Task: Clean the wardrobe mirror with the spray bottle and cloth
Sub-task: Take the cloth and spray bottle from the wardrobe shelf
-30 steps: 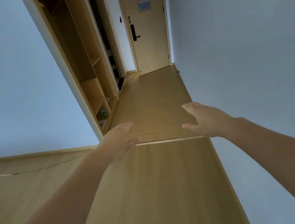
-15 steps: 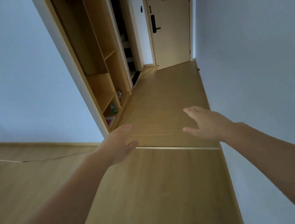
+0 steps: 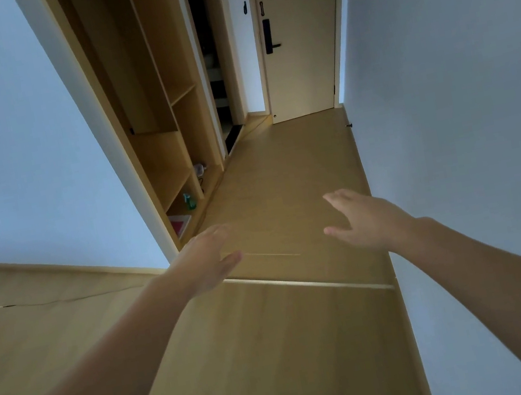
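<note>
Hard to make out: the bottle (image 3: 189, 202), small, blurry and greenish, stands upright in the lowest compartment of the wardrobe (image 3: 142, 89), left of the corridor. A flat pink thing (image 3: 181, 224) lies just beside it; cloth or not, cannot tell. Forearms are cut off by the frame edge. The left hand (image 3: 204, 259) and right hand (image 3: 373, 221) reach forward over the floor (image 3: 279, 350), palms down, fingers straight and loosely together, thumbs apart, holding nothing and well apart from the bottle. A door (image 3: 301, 78) stands at the far end.

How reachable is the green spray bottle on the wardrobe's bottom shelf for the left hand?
Probably not yet. The open, empty left hand is over the hallway floor, short of the spray bottle standing farther ahead in the open-fronted wardrobe. Nothing blocks it; stepping closer should do.
</note>
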`<state>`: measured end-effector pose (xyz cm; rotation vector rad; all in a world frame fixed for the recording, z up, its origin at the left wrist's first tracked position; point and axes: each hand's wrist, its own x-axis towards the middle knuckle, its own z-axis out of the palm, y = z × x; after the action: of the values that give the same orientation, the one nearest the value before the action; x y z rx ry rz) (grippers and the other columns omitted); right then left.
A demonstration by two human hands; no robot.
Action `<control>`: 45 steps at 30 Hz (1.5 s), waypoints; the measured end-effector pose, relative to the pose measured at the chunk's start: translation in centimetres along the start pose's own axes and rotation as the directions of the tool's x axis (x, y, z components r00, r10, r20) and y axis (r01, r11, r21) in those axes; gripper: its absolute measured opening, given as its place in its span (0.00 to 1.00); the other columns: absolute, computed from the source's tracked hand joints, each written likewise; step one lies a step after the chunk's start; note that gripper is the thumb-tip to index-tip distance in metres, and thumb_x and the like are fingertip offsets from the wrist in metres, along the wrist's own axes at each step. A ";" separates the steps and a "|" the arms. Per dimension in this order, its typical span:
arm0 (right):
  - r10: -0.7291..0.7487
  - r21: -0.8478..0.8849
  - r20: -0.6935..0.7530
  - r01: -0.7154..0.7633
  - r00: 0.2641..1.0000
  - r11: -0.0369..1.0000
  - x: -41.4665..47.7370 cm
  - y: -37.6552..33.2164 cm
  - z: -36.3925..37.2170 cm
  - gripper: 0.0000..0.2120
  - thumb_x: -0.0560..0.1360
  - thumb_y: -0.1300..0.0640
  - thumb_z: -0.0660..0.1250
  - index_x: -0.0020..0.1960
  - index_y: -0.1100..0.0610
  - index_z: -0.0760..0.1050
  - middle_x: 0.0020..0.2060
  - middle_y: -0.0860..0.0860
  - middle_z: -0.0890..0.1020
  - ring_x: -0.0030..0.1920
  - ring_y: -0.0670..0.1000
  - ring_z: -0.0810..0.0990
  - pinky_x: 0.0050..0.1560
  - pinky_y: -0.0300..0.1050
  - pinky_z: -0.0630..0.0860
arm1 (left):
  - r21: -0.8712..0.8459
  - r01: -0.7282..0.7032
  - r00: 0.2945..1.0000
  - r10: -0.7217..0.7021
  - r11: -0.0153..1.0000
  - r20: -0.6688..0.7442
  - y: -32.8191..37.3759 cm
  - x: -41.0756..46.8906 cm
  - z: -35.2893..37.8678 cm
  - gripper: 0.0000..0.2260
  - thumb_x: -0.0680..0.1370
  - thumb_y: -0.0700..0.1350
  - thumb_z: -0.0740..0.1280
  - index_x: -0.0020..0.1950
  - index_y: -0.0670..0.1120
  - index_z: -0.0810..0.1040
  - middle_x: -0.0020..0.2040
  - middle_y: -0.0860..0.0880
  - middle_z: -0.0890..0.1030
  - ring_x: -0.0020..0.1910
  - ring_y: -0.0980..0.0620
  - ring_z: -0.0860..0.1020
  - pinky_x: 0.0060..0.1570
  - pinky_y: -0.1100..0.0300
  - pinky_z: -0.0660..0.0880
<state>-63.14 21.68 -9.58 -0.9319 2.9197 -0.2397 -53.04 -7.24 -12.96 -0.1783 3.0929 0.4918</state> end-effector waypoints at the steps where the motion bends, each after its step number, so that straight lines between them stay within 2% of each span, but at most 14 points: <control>1: 0.004 -0.003 0.007 -0.004 1.000 1.000 1.8 0.3 -0.2 0.34 0.78 0.40 0.59 0.78 0.52 0.51 0.77 0.51 0.57 0.73 0.53 0.65 0.67 0.53 0.68 | -0.004 -0.001 1.000 0.001 1.000 0.004 -0.5 1.7 -0.2 0.29 0.78 0.61 0.62 0.76 0.56 0.57 0.76 0.54 0.62 0.73 0.50 0.65 0.67 0.53 0.65; 5: 0.018 0.001 0.012 -0.018 1.000 1.000 8.2 1.2 -0.6 0.34 0.78 0.40 0.58 0.78 0.51 0.51 0.77 0.51 0.56 0.73 0.52 0.64 0.68 0.53 0.68 | 0.002 -0.033 0.999 0.033 0.999 0.024 -2.7 8.1 -1.5 0.27 0.78 0.59 0.62 0.75 0.55 0.60 0.75 0.53 0.65 0.71 0.50 0.67 0.65 0.58 0.64; 9: 0.022 0.015 0.026 -0.023 0.999 1.000 13.5 2.3 -0.5 0.34 0.78 0.40 0.58 0.78 0.52 0.51 0.77 0.51 0.57 0.73 0.52 0.64 0.68 0.53 0.68 | -0.007 -0.031 0.999 0.032 0.999 0.036 -4.4 13.9 -2.1 0.28 0.79 0.59 0.61 0.76 0.52 0.60 0.74 0.52 0.66 0.71 0.49 0.68 0.69 0.52 0.67; 14: 0.009 0.023 0.051 -0.010 0.999 1.000 19.7 4.5 -0.3 0.33 0.79 0.41 0.58 0.78 0.52 0.51 0.77 0.51 0.56 0.72 0.52 0.65 0.68 0.53 0.68 | -0.022 -0.015 0.999 0.015 1.000 0.039 -5.4 20.3 -1.7 0.28 0.78 0.61 0.61 0.75 0.54 0.59 0.74 0.53 0.66 0.71 0.50 0.67 0.68 0.53 0.68; 19: -0.052 0.022 0.083 0.050 0.995 0.998 27.0 8.1 -0.2 0.34 0.79 0.41 0.58 0.78 0.52 0.49 0.78 0.51 0.54 0.76 0.51 0.58 0.71 0.53 0.63 | -0.016 0.030 1.000 -0.030 0.999 -0.006 -5.7 26.9 -0.7 0.26 0.78 0.60 0.61 0.74 0.56 0.60 0.72 0.53 0.68 0.69 0.51 0.68 0.68 0.49 0.68; 22: -0.108 0.012 0.081 0.108 0.991 0.994 32.2 11.0 -0.5 0.33 0.79 0.41 0.58 0.78 0.52 0.50 0.78 0.51 0.55 0.76 0.52 0.58 0.71 0.54 0.63 | -0.010 0.061 0.998 -0.061 0.998 -0.025 -4.9 31.1 -0.2 0.26 0.78 0.60 0.61 0.74 0.58 0.59 0.71 0.53 0.68 0.71 0.50 0.67 0.69 0.46 0.66; 29: -0.192 0.088 0.130 0.182 0.973 0.979 43.5 18.1 -1.3 0.34 0.79 0.41 0.59 0.78 0.50 0.48 0.78 0.48 0.54 0.77 0.51 0.55 0.73 0.54 0.60 | -0.014 0.219 0.970 -0.219 0.976 -0.103 -2.2 40.5 -0.7 0.25 0.78 0.58 0.62 0.74 0.55 0.62 0.69 0.53 0.70 0.67 0.50 0.71 0.66 0.49 0.71; 33: -0.235 0.129 0.148 0.217 0.961 0.968 48.7 20.4 -1.2 0.34 0.78 0.42 0.60 0.78 0.48 0.48 0.78 0.47 0.53 0.77 0.50 0.54 0.72 0.54 0.60 | -0.021 0.272 0.952 -0.272 0.962 -0.139 -2.0 44.1 -0.1 0.25 0.78 0.57 0.63 0.74 0.53 0.63 0.67 0.52 0.73 0.62 0.51 0.74 0.58 0.58 0.73; 37: -0.295 0.138 0.172 0.273 0.940 0.952 53.5 21.3 -0.6 0.34 0.79 0.43 0.60 0.79 0.51 0.48 0.78 0.50 0.54 0.77 0.51 0.53 0.73 0.52 0.56 | -0.037 0.336 0.934 -0.338 0.941 -0.119 -3.1 47.0 0.4 0.27 0.78 0.58 0.63 0.75 0.54 0.60 0.70 0.51 0.71 0.64 0.50 0.73 0.59 0.56 0.74; 39: -0.308 0.149 0.175 0.284 0.935 0.947 56.2 21.4 -0.4 0.34 0.79 0.43 0.60 0.78 0.51 0.48 0.78 0.50 0.54 0.77 0.52 0.53 0.74 0.53 0.57 | -0.041 0.349 0.927 -0.351 0.936 -0.133 -4.2 48.7 0.5 0.26 0.78 0.58 0.63 0.74 0.55 0.61 0.69 0.51 0.71 0.62 0.51 0.74 0.58 0.58 0.74; 42: -0.329 0.145 0.180 0.306 0.927 0.941 60.4 21.2 0.3 0.35 0.79 0.42 0.60 0.78 0.50 0.48 0.78 0.49 0.54 0.77 0.52 0.54 0.74 0.54 0.58 | -0.024 0.328 0.931 -0.327 0.944 -0.165 -6.3 51.7 0.5 0.22 0.78 0.57 0.64 0.69 0.54 0.65 0.64 0.52 0.74 0.53 0.58 0.72 0.51 0.63 0.71; 45: -0.336 0.130 0.192 0.316 0.922 0.940 65.1 21.0 1.1 0.35 0.79 0.42 0.60 0.79 0.50 0.48 0.78 0.49 0.53 0.77 0.51 0.53 0.75 0.54 0.57 | -0.021 0.315 0.932 -0.314 0.949 -0.180 -8.8 55.6 0.1 0.22 0.78 0.57 0.64 0.69 0.54 0.64 0.65 0.52 0.74 0.55 0.57 0.71 0.54 0.60 0.73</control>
<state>-127.96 0.64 -15.24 -1.3363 2.5242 -0.2762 -107.25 -21.75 -17.01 -0.7453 3.1440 0.4725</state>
